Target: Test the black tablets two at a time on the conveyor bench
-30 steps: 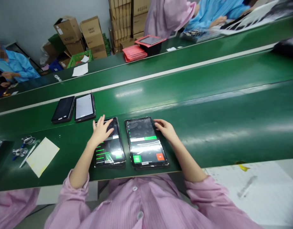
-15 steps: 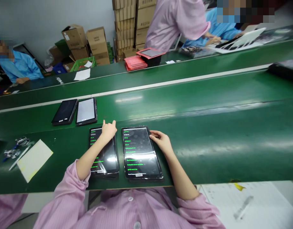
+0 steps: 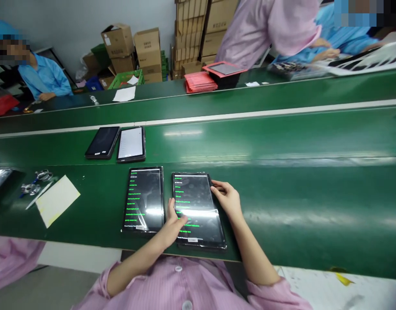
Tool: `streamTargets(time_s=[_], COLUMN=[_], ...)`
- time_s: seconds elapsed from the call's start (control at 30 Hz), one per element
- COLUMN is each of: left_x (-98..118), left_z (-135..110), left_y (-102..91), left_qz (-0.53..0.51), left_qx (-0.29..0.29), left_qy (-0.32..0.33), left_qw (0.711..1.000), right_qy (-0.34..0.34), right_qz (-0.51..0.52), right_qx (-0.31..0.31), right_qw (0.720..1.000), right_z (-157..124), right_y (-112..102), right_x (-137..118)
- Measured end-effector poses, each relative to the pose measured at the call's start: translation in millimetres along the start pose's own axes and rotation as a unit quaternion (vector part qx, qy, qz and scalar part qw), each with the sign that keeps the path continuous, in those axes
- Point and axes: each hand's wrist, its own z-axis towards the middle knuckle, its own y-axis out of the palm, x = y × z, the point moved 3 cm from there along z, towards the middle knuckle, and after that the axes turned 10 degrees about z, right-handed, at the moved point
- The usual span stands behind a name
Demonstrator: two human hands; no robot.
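A tablet [image 3: 198, 198] lies in front of me, its dark screen showing a list in green text and a small white label near the lower edge. My left hand [image 3: 172, 224] grips its left side, thumb over the screen and fingers along the edge. On the opposite side, near the upper corner, my right hand [image 3: 228, 199] has its fingers closed at the edge; its fingertips are partly hidden. Just left lies a second tablet [image 3: 144, 193] with a similar green list, untouched by either hand. Both are on the green bench [image 3: 282, 206].
Beyond them sit a dark-screened tablet [image 3: 103, 141] and a white-screened tablet [image 3: 131, 144]. Left are a yellowish paper sheet [image 3: 57, 200] and a pen [image 3: 39, 194]. Red sleeves [image 3: 200, 82] lie across the belt, where co-workers sit or stand. Cardboard boxes [image 3: 148, 51] stand behind.
My left hand has moved from the top of the left tablet down to the left side of the right one. My right hand remains at the right edge. The camera view has shifted left.
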Motion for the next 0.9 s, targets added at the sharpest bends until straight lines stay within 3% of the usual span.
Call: streamTargets(time_s=[0.1, 0.4, 0.6, 0.9], left_x=[-13, -36, -33, -32], left_z=[6, 10, 9, 7], left_y=[6.8, 7.1, 12.0, 8.6], left_qz=[-0.004, -0.028, -0.021, -0.039], left_qx=[0.044, 0.059, 0.091, 0.079], left_qy=[-0.015, 0.089, 0.102, 0.116], left_qw=[0.999, 0.994, 0.99, 0.989], right_qy=[-0.024, -0.009, -0.02, 0.014], right_qz=[-0.014, 0.003, -0.016, -0.003], right_qx=[-0.015, -0.032, -0.038, -0.043], right_qw=[0.999, 0.999, 0.999, 0.999], right_z=[-3, 5, 8, 12], right_y=[1, 2, 2, 0], right_x=[-5, 2, -1, -2])
